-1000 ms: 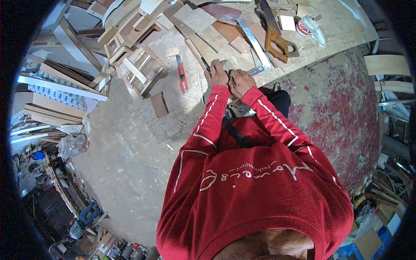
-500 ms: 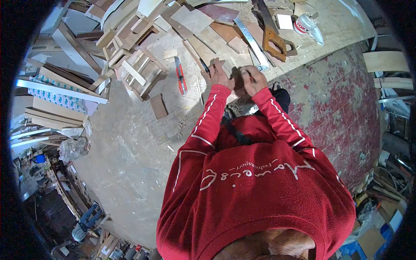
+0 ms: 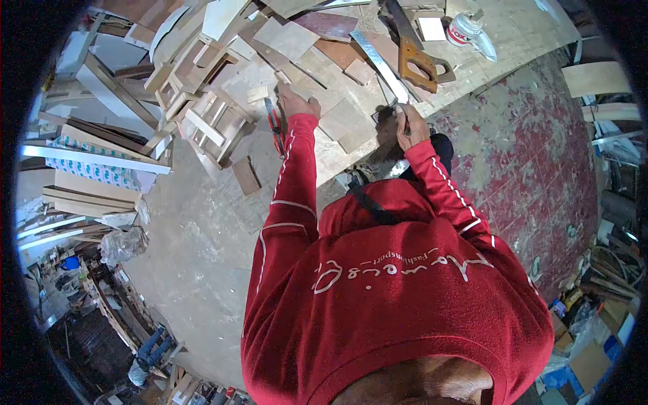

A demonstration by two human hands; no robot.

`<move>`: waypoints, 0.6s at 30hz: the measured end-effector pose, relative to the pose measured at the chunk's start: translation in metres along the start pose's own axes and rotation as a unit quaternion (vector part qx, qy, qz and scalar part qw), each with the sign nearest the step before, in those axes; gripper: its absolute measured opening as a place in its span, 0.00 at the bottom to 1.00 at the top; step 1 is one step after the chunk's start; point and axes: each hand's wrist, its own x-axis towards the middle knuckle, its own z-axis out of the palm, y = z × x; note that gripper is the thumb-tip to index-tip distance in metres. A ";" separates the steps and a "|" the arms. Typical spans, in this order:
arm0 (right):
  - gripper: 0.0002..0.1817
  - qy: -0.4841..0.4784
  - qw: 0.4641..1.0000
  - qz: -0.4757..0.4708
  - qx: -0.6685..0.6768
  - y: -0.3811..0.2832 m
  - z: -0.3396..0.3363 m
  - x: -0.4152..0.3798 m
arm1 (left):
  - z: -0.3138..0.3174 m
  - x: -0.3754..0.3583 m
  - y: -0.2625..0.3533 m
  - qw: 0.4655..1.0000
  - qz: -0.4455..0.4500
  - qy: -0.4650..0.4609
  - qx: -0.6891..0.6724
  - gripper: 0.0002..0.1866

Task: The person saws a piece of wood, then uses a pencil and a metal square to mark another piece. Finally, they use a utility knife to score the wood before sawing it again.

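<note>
My left hand (image 3: 295, 102) is on the workbench, thumb apart from the fingers, beside a red utility knife (image 3: 275, 127) and a small pale wood block (image 3: 258, 94). Nothing shows in its grasp. At the bench's front edge, my right hand (image 3: 411, 128) is closed around a thin, dark object too small to identify. Just above that hand lies the near end of a metal ruler (image 3: 381, 66). Thin wood pieces (image 3: 342, 123) lie flat between my hands.
A handsaw (image 3: 418, 66) and a white can (image 3: 464, 30) stand or lie at the back right. Small wooden frames (image 3: 214, 128) sit on the left, near a brown wood piece (image 3: 246, 176). Boards lean at far left. A person (image 3: 150, 352) is at lower left.
My left hand has moved left, away from my right hand and toward the red knife. My right hand has shifted slightly right and down. Flat wood between them is now uncovered.
</note>
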 end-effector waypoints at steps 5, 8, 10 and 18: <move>0.11 -0.034 0.982 -0.011 -0.185 -0.012 -0.008 0.012 | 0.003 0.005 -0.005 0.999 0.026 -0.019 0.005 0.47; 0.17 -0.050 0.961 -0.015 -0.273 -0.008 -0.006 0.019 | 0.001 0.002 -0.004 0.998 0.042 -0.034 0.013 0.46; 0.19 -0.095 0.953 0.045 -0.284 -0.002 -0.001 0.023 | 0.004 0.003 -0.005 0.998 0.050 -0.037 0.018 0.45; 0.17 -0.053 0.950 0.045 -0.305 0.021 0.015 0.023 | 0.010 0.018 -0.018 0.997 0.034 -0.071 -0.015 0.45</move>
